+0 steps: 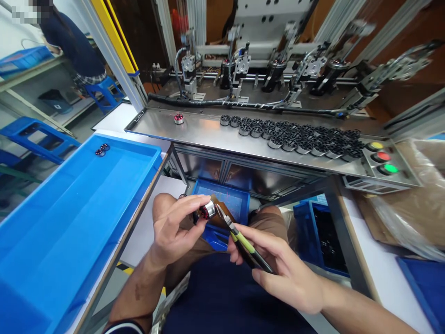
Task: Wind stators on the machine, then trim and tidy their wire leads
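Note:
My left hand [181, 225] is closed, its fingertips pinching a small round motor part [208, 210] with a silver rim and reddish windings. Something dark shows behind those fingers, too hidden to name. In my right hand [278, 264] is a pair of cutting pliers [248, 246] with green and black handles, my fingers wrapped round them. The jaws point up and left, close beside the motor part; whether they touch it I cannot tell. Both hands are above my lap.
On the metal ledge ahead, rows of black-and-silver motor parts [302, 137] stand right of a lone red one [178, 118]. A blue tray [114, 185] with a few small parts is at left. Lit buttons [383, 157] sit at right. A blue bin [248, 199] lies below. A person [71, 44] is at back left.

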Tool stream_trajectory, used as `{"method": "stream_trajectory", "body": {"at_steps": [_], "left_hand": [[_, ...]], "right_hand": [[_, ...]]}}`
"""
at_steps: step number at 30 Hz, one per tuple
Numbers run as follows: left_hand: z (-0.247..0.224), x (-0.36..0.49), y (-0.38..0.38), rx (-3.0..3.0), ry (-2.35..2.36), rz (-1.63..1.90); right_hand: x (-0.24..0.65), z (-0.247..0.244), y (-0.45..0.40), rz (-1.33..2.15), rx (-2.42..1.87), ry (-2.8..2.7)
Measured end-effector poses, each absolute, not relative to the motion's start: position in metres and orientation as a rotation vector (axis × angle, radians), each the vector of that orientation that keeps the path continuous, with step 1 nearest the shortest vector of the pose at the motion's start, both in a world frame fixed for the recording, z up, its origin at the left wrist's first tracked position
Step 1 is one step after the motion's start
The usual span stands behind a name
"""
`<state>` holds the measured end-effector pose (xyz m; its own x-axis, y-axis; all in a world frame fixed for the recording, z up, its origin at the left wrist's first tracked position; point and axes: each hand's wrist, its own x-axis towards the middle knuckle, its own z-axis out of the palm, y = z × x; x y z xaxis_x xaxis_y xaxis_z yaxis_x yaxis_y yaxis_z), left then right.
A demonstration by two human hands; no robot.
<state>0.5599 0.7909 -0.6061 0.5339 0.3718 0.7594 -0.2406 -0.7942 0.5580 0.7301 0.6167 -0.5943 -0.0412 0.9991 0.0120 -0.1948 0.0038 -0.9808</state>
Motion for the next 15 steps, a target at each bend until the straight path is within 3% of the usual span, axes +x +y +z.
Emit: {"method": "stream_trajectory", "body": {"at_steps": [15], "left_hand": [[-0.6099, 0.5567, 0.7908, 2.111, 0.143, 1.234]], "right_hand": [[0.7281, -0.592, 0.6239, 1.335, -1.023, -1.038]]}}
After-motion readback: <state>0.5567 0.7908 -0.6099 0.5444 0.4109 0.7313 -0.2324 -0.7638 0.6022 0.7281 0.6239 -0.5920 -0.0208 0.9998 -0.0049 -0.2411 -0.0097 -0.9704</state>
